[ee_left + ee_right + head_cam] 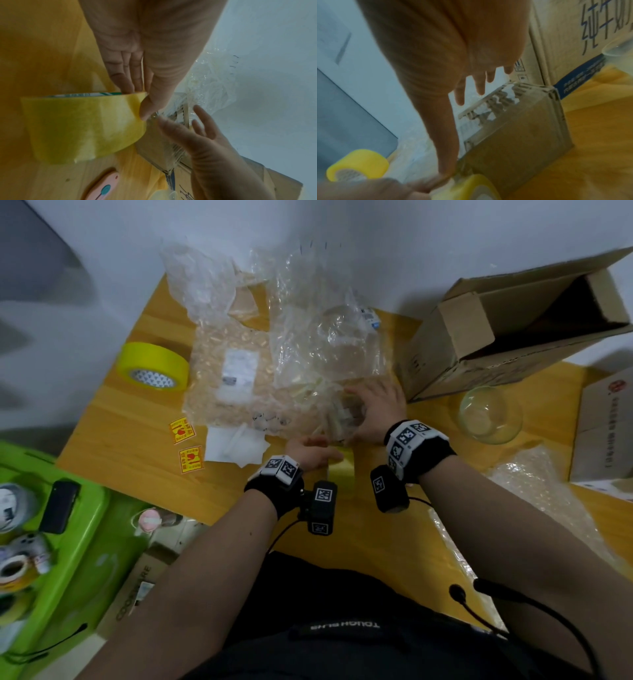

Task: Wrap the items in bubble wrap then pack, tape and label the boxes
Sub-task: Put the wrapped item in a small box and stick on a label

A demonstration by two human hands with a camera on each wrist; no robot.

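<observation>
My left hand (313,449) grips a yellow tape roll (342,470) at the table's near middle, fingers in its core and thumb on the outer face (145,109). A brownish translucent strip of tape (513,135) runs from the roll (471,189) to a bubble-wrapped bundle (339,416). My right hand (370,409) lies over that bundle with fingers straight and spread (479,88), its thumb reaching down toward the roll. What is inside the wrap cannot be made out.
A second yellow roll (154,364) sits at far left. Loose bubble wrap (239,378) covers the middle. An open cardboard box (479,337), a glass bowl (489,414) and a white box (603,426) stand right. Two fragile stickers (182,430) lie left; a green bin (85,542) is beside the table.
</observation>
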